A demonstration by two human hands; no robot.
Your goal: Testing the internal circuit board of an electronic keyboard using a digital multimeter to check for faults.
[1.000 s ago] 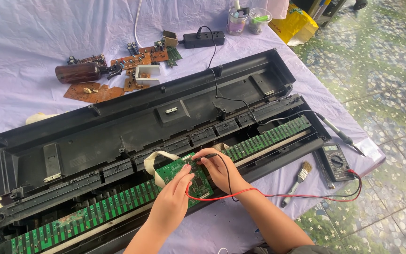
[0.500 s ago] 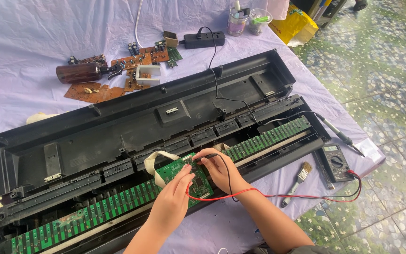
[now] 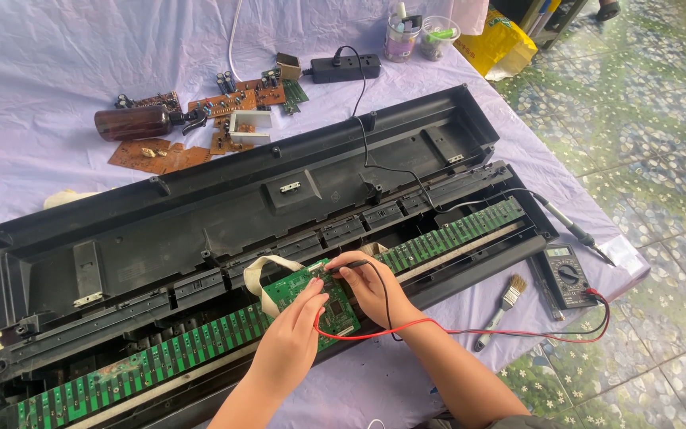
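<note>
- Lilac cloth [image 3: 57,71] covers the floor, with green patterned tiles at the right; an opened black keyboard case [image 3: 224,214] lies on it slantwise, its long axis running from lower left to upper right.
- From the bottom edge both forearms reach up and inward to the case's middle.
- Left hand [image 3: 295,334] is curled, fingers bent down onto the green circuit board [image 3: 311,298], steadying it; no full grip is visible.
- Right hand [image 3: 371,286] pinches a black probe [image 3: 335,270] pointing left onto the board, its fingers closed around it.
- Tilted in the case, the board lies beside a long green key-contact strip [image 3: 454,234].
- Red and black leads [image 3: 470,330] trail right to a multimeter [image 3: 567,274], near a brush [image 3: 502,306].
</note>
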